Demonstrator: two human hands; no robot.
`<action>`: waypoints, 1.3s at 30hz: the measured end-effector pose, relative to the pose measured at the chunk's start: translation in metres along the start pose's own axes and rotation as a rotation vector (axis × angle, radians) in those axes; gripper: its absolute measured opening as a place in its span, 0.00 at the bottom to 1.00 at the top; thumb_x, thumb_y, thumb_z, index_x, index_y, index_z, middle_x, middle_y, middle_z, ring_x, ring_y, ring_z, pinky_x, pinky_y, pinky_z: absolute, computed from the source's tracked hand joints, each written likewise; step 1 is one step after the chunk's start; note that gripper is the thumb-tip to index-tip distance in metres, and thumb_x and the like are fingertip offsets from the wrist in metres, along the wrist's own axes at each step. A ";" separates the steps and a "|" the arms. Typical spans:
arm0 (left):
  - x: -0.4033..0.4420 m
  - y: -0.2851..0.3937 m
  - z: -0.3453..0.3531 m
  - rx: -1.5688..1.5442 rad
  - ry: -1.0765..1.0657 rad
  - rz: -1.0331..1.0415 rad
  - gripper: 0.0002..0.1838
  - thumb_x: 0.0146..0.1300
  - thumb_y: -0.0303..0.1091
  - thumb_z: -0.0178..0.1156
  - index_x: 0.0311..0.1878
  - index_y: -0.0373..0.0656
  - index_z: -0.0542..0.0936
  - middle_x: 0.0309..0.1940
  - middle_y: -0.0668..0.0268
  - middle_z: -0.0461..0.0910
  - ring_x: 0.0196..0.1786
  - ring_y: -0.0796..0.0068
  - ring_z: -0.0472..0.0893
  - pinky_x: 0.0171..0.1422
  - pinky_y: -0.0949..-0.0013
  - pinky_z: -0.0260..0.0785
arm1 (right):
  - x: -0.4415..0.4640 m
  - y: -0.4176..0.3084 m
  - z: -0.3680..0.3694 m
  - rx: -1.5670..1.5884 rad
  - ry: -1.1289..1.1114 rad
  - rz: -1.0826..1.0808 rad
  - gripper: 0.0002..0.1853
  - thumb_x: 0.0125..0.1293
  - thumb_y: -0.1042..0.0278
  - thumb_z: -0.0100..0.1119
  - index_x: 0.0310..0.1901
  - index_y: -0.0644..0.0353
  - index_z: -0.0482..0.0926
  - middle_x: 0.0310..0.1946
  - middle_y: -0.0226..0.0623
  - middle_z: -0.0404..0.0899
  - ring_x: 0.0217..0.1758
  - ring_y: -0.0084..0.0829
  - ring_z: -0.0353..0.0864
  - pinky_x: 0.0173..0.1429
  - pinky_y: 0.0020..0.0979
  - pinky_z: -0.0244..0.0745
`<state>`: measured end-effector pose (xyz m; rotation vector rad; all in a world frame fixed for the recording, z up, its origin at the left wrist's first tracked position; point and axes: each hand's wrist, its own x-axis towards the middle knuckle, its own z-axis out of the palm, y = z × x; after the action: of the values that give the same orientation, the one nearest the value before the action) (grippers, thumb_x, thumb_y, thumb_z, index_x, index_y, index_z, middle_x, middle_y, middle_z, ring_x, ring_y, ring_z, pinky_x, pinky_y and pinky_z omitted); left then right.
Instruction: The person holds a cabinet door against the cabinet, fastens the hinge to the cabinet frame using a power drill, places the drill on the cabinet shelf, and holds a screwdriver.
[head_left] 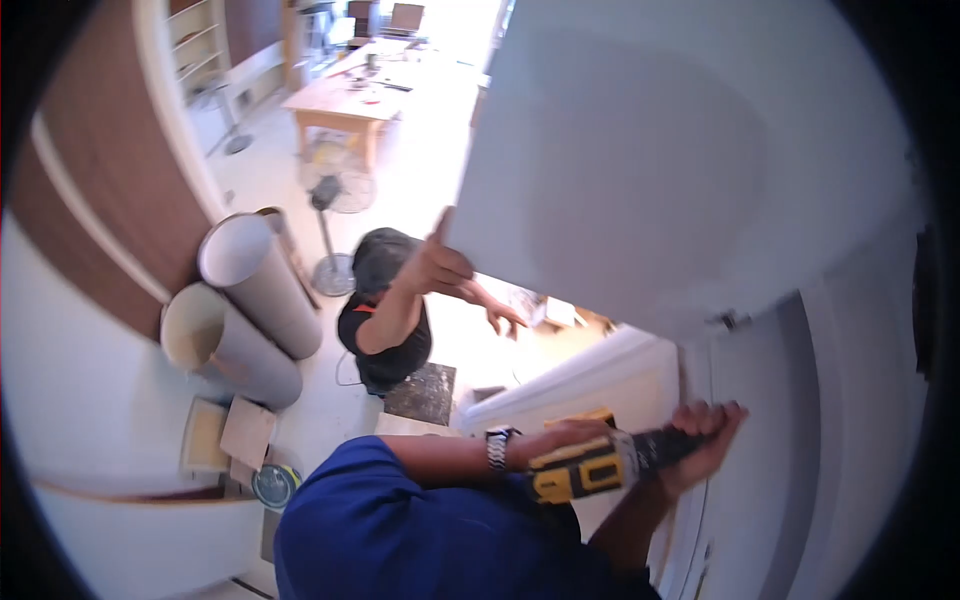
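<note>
A yellow-and-black cordless drill point(585, 472) lies level in front of my blue-sleeved body, its nose pointing right. My left hand point(578, 432), below a metal watch point(498, 448), is closed around the drill, partly hidden behind its body. My right hand point(708, 440) is wrapped around the drill's dark front end, beside the white cabinet side; whether a bit or screw is in its fingers is hidden. Above hangs a large white panel point(650, 160), with a metal hinge point(730, 320) at its lower right. A co-worker's raised hand point(440, 268) touches the panel's lower left corner.
The co-worker point(390, 300) stands below on the floor, other arm stretched out. Two large rolls point(245, 340) lean at the left near a round tub point(276, 485). A standing fan point(330, 230) and a wooden worktable point(340, 100) are farther back.
</note>
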<state>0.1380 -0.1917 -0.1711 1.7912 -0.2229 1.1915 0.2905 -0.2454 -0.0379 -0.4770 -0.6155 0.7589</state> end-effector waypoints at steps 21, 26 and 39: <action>-0.037 -0.032 0.002 0.372 -0.260 -0.260 0.20 0.47 0.29 0.69 0.45 0.36 0.77 0.40 0.57 0.78 0.43 0.59 0.80 0.49 0.65 0.74 | -0.012 0.004 0.001 -0.022 -0.014 -0.051 0.18 0.79 0.56 0.30 0.39 0.55 0.70 0.17 0.31 0.68 0.19 0.28 0.73 0.28 0.32 0.73; -0.034 -0.031 0.001 0.385 -0.267 -0.288 0.19 0.46 0.28 0.69 0.43 0.37 0.77 0.38 0.57 0.77 0.41 0.60 0.80 0.45 0.65 0.74 | -0.012 0.004 -0.001 -0.006 -0.040 -0.060 0.18 0.79 0.57 0.31 0.39 0.55 0.71 0.17 0.32 0.69 0.19 0.28 0.74 0.29 0.32 0.73; -0.035 -0.029 -0.002 0.442 -0.299 -0.374 0.18 0.53 0.33 0.65 0.48 0.40 0.77 0.42 0.57 0.79 0.45 0.59 0.80 0.49 0.62 0.73 | -0.014 0.007 -0.003 0.011 -0.027 -0.080 0.17 0.78 0.56 0.34 0.38 0.58 0.68 0.18 0.34 0.71 0.19 0.28 0.73 0.30 0.32 0.75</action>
<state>0.1360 -0.1863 -0.2159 2.2726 0.2183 0.7380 0.2811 -0.2525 -0.0489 -0.4300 -0.6514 0.6929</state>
